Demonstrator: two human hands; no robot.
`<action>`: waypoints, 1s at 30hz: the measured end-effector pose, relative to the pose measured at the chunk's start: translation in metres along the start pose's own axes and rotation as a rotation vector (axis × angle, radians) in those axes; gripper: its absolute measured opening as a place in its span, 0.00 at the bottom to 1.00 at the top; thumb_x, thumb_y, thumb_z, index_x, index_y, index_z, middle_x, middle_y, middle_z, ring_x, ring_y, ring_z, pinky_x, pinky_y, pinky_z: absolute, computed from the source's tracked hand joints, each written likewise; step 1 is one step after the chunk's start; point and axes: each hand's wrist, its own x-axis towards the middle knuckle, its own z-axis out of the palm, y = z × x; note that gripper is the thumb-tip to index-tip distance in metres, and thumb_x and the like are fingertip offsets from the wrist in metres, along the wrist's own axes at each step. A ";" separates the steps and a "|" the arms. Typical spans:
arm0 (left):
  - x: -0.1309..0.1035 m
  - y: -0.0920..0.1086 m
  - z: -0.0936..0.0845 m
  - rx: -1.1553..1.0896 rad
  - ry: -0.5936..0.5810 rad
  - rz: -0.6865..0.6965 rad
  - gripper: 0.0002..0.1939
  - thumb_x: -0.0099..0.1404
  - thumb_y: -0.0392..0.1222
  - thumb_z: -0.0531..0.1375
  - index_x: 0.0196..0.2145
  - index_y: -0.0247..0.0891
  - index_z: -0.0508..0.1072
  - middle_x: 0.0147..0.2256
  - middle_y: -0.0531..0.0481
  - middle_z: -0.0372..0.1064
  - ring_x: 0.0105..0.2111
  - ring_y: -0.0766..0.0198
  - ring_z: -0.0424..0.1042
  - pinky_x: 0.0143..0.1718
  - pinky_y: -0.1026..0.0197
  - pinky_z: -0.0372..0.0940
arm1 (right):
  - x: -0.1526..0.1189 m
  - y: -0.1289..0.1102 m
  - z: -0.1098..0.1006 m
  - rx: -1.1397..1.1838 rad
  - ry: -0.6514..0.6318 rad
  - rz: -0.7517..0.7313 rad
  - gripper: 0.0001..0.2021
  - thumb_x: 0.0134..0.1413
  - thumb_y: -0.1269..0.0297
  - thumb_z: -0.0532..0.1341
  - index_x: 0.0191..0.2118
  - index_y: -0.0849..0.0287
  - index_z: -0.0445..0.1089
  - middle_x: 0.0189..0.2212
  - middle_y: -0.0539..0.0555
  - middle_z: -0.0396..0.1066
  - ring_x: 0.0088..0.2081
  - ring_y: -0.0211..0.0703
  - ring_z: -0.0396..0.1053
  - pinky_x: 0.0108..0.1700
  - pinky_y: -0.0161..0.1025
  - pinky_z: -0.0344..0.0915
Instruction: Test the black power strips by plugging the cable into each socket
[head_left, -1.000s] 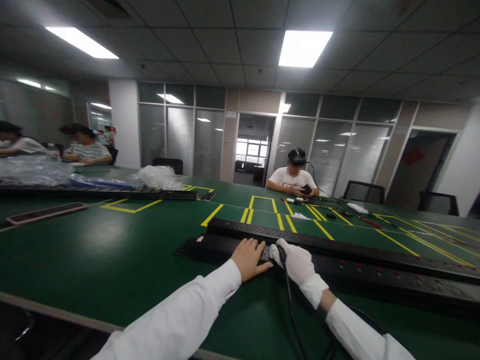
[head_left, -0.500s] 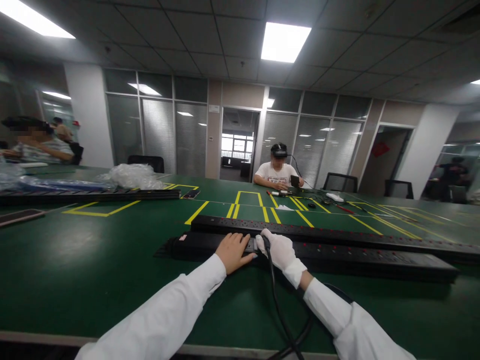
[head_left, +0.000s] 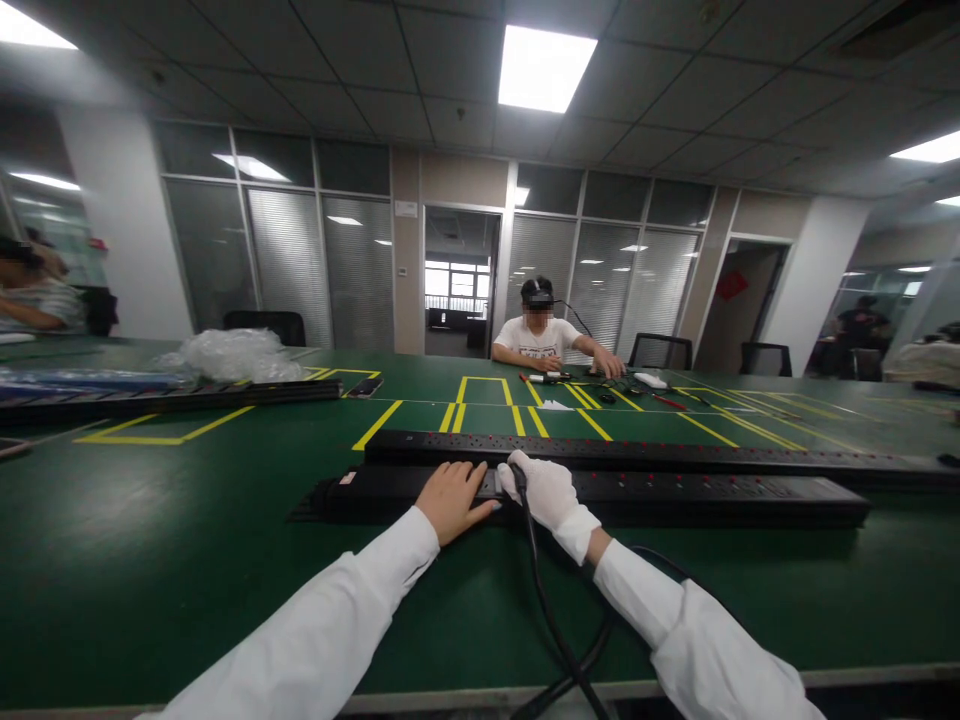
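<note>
A long black power strip with small red marks along its top lies across the green table. Bare and with its fingers spread, my left hand rests flat on the left part of this strip. My right hand, in a white glove, is closed round the plug end of a black power cord, at the strip's top just right of my left hand. The glove hides the plug itself, so whether it sits in a socket cannot be told. The cord runs down over the near table edge.
Behind lies a second long black power strip, parallel to the first. Yellow tape marks the green table. Clear plastic wrap lies at the left. Across the table sits a person beside cables and a white device.
The view has turned slightly to the right. Both my hands keep their places on the strip. The person opposite has stretched an arm out toward the items on the table.
</note>
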 end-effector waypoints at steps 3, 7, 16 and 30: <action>0.000 0.000 -0.001 -0.007 -0.001 -0.001 0.31 0.60 0.60 0.45 0.54 0.36 0.58 0.41 0.41 0.66 0.44 0.53 0.63 0.45 0.53 0.55 | 0.000 0.001 0.001 -0.013 0.003 -0.010 0.16 0.57 0.50 0.45 0.35 0.52 0.65 0.24 0.48 0.71 0.26 0.36 0.67 0.28 0.32 0.46; 0.000 0.001 -0.002 -0.001 -0.002 -0.007 0.31 0.61 0.60 0.44 0.54 0.36 0.58 0.41 0.41 0.66 0.44 0.53 0.63 0.45 0.53 0.55 | 0.000 0.000 0.001 -0.025 -0.005 -0.016 0.17 0.58 0.50 0.44 0.35 0.52 0.65 0.24 0.48 0.71 0.26 0.36 0.66 0.28 0.32 0.46; 0.000 0.001 0.000 0.006 0.005 -0.010 0.31 0.61 0.60 0.44 0.54 0.37 0.58 0.42 0.41 0.65 0.45 0.54 0.63 0.46 0.53 0.54 | 0.010 0.004 0.000 0.015 -0.091 0.020 0.17 0.58 0.52 0.44 0.38 0.52 0.65 0.26 0.49 0.71 0.28 0.36 0.67 0.29 0.31 0.48; 0.006 0.016 -0.006 -0.007 0.002 0.060 0.28 0.59 0.60 0.47 0.51 0.40 0.59 0.49 0.41 0.61 0.49 0.51 0.58 0.49 0.48 0.52 | 0.004 0.003 0.001 0.018 -0.025 0.027 0.18 0.58 0.50 0.43 0.38 0.53 0.66 0.26 0.50 0.71 0.28 0.36 0.67 0.29 0.31 0.49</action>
